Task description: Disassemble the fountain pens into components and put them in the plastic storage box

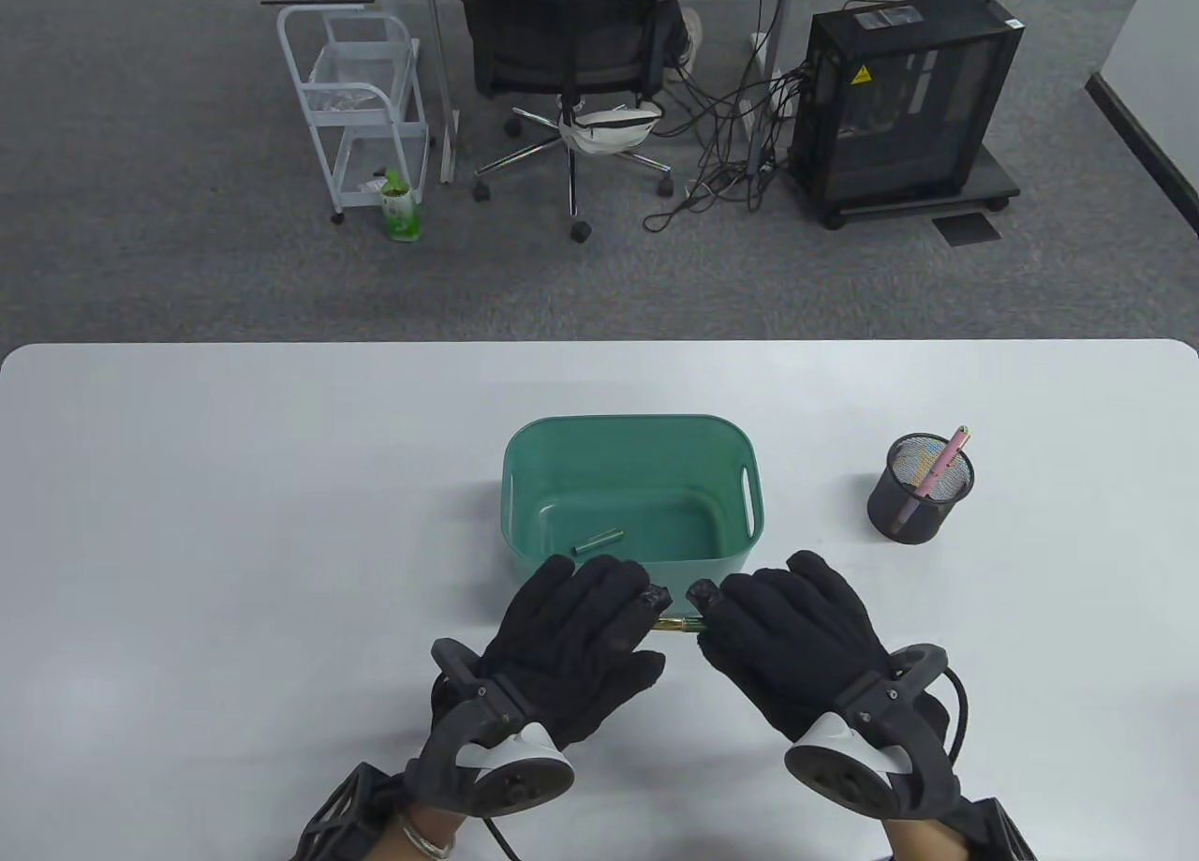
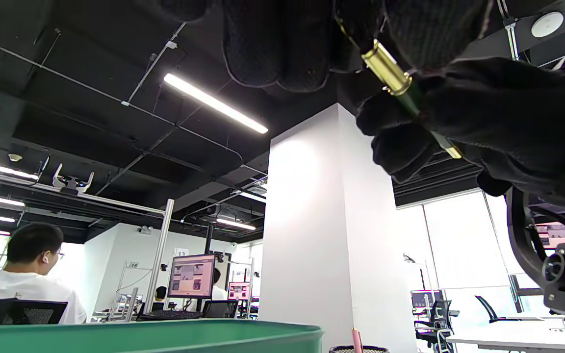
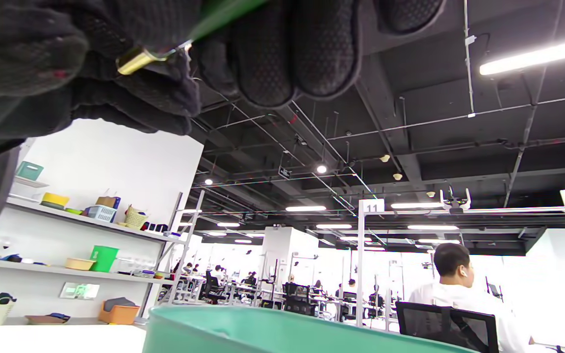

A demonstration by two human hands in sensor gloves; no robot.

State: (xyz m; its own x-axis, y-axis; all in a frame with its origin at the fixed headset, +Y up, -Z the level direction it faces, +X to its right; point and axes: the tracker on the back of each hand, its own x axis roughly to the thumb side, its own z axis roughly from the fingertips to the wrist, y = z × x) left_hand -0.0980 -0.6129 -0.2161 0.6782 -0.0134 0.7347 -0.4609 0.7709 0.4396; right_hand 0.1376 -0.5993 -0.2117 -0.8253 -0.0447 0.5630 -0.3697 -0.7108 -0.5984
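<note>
Both gloved hands hold one green and gold fountain pen (image 1: 676, 625) level just in front of the green storage box (image 1: 525, 486). My left hand (image 1: 599, 622) grips its left end and my right hand (image 1: 740, 622) grips its right end. In the left wrist view the pen's gold band (image 2: 386, 68) and green barrel show between the curled fingers. The right wrist view shows a gold section (image 3: 138, 59) and green barrel (image 3: 223, 12) in the fingers. A green pen part (image 1: 599, 541) lies on the box floor.
A black mesh pen cup (image 1: 920, 489) with a pink pen (image 1: 941, 463) stands right of the box. The box rim shows at the bottom of both wrist views (image 2: 165, 336) (image 3: 272, 328). An office chair, cart and computer tower stand beyond the table's far edge.
</note>
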